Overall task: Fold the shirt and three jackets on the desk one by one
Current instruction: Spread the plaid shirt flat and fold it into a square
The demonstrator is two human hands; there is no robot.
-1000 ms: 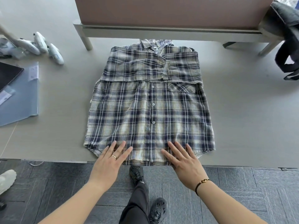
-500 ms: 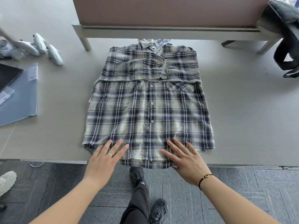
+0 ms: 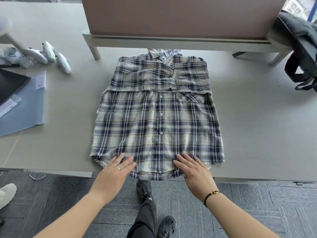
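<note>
We've got a plaid shirt [image 3: 157, 117] in navy, cream and white checks, with little white buttons [image 3: 161, 114] down the front. The desk [image 3: 257, 117] under it is plain matte grey. At 12 o'clock we see a brownish-mauve panel [image 3: 180, 14] on a pale grey frame. Off at 2 o'clock there's a dark charcoal jacket [image 3: 301, 48]. At 9 o'clock we spot a translucent blue-grey sheet [image 3: 29, 109], and the floor [image 3: 257, 203] at 6 o'clock is dark grey striped tile.

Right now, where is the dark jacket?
In the head view, the dark jacket lies at the desk's far right edge, beside the brown partition, right of the plaid shirt.
</note>
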